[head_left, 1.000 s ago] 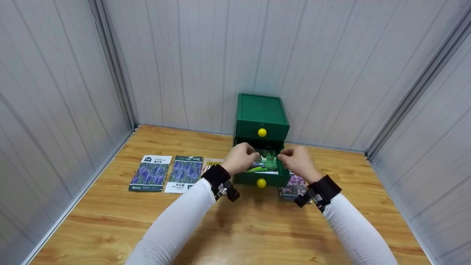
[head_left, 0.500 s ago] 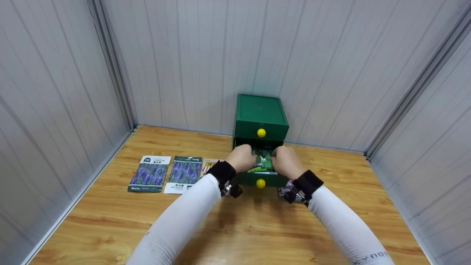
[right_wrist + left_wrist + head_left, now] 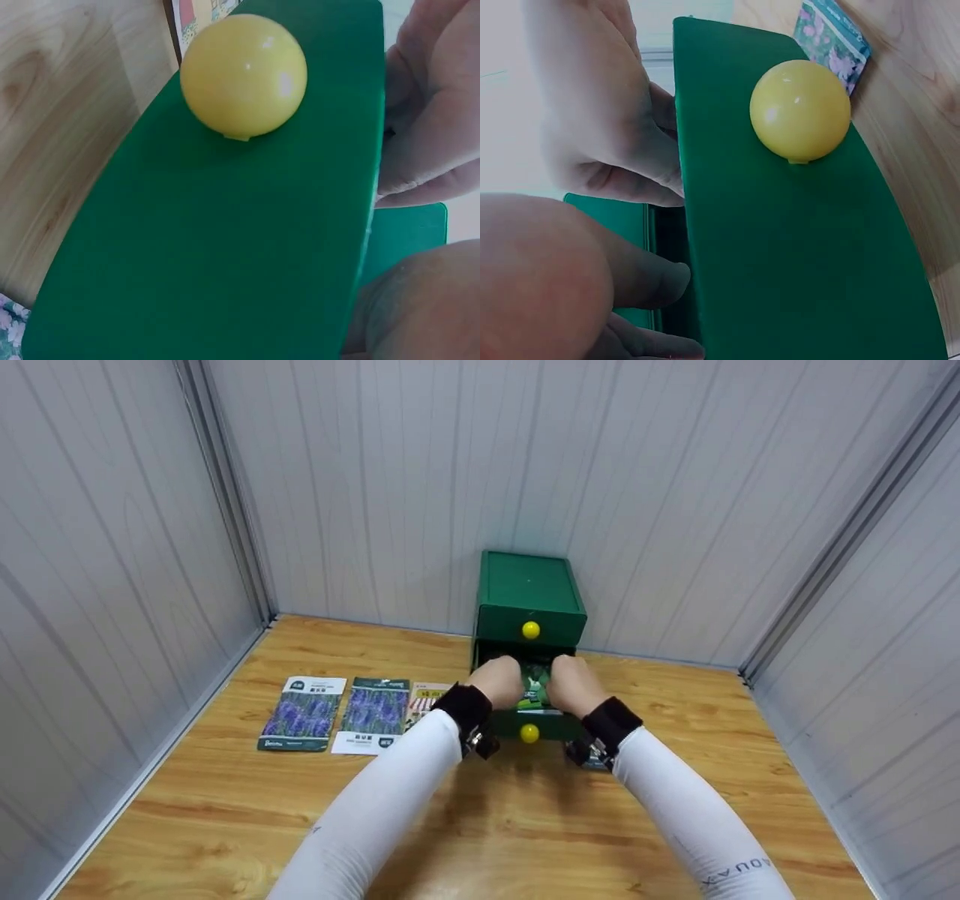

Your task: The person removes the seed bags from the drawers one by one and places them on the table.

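The lower drawer (image 3: pixel 555 727) of a small green cabinet (image 3: pixel 529 581) is pulled out, with a yellow knob (image 3: pixel 529 733) on its front. Inside lies a green-printed seed packet (image 3: pixel 535 690). My left hand (image 3: pixel 499 681) reaches down into the drawer on the packet's left side. On the other side, my right hand (image 3: pixel 574 684) reaches in the same way. In the left wrist view, the left thumb (image 3: pixel 656 279) and fingers point down behind the drawer front. That front hides most fingertips, so whether they pinch or press the packet cannot be told.
Two purple-flower seed packets (image 3: pixel 300 716) and a cream packet (image 3: pixel 424 701) lie in a row left of the cabinet. A pink-flower packet (image 3: pixel 836 45) lies right of the drawer, largely covered in the head view. The upper drawer (image 3: pixel 510 624) is closed. Panel walls surround the wooden table.
Both hands have moved inward, closer together and lower into the drawer; the right hand came left from the drawer's right edge. The packets on the table have stayed in place.
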The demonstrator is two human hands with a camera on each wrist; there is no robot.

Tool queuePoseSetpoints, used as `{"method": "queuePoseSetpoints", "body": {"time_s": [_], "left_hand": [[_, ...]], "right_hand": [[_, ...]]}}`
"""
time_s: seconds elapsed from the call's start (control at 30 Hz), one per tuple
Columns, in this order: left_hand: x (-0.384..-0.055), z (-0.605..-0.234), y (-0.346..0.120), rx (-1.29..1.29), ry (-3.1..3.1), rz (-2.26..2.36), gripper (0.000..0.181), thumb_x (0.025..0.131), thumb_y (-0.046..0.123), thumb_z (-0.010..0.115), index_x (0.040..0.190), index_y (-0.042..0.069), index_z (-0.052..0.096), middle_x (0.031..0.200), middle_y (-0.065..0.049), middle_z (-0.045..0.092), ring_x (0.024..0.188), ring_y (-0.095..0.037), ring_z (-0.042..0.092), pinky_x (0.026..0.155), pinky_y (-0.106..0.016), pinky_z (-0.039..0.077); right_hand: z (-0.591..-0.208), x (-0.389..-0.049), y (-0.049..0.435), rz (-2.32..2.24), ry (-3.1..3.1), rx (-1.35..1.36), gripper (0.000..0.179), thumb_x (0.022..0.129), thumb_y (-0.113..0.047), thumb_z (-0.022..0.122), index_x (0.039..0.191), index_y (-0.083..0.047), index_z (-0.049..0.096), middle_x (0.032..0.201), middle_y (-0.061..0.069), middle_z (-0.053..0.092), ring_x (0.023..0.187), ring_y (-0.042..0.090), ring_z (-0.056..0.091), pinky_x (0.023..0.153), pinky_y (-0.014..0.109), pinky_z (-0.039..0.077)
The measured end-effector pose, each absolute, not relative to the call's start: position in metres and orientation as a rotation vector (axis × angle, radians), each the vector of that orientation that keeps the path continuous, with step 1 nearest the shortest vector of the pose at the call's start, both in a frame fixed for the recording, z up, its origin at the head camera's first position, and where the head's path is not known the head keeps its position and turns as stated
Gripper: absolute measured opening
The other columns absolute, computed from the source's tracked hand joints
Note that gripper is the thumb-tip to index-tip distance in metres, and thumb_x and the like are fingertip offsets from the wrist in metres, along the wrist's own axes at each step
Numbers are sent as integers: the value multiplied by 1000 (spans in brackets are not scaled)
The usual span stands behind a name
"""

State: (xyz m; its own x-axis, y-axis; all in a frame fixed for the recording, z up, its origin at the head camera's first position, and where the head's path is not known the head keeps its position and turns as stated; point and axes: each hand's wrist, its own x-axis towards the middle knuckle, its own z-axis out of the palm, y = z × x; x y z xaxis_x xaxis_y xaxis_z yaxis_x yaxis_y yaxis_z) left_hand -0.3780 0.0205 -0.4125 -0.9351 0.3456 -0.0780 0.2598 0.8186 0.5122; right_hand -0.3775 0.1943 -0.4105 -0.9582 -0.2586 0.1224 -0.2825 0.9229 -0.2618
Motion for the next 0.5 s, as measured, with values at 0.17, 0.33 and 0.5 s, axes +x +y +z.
{"method": "queuePoseSetpoints", "body": {"time_s": [0.17,0.33,0.5], "left_hand": [[-436,-472,31,556,2891,688,36,107,14,58,71,18,64,78,0,63,68,-19,57,67,-37,54],[-436,-472,39,498,2907,610,32,108,14,56,81,17,73,86,-3,70,74,-23,63,72,-40,57],[-400,-436,32,504,2884,673,34,110,12,55,80,14,69,84,-5,67,72,-23,59,67,-36,52]], "right_hand": [[-410,-379,195,359,-2999,462,22,97,1,61,76,-6,59,84,18,66,73,32,65,69,48,62],[-409,-378,195,344,-2992,464,16,97,2,65,81,-3,64,85,18,69,72,27,62,70,48,62],[-408,-382,193,343,-3029,450,20,99,2,63,80,-5,65,80,14,66,69,25,59,67,42,58]]}}
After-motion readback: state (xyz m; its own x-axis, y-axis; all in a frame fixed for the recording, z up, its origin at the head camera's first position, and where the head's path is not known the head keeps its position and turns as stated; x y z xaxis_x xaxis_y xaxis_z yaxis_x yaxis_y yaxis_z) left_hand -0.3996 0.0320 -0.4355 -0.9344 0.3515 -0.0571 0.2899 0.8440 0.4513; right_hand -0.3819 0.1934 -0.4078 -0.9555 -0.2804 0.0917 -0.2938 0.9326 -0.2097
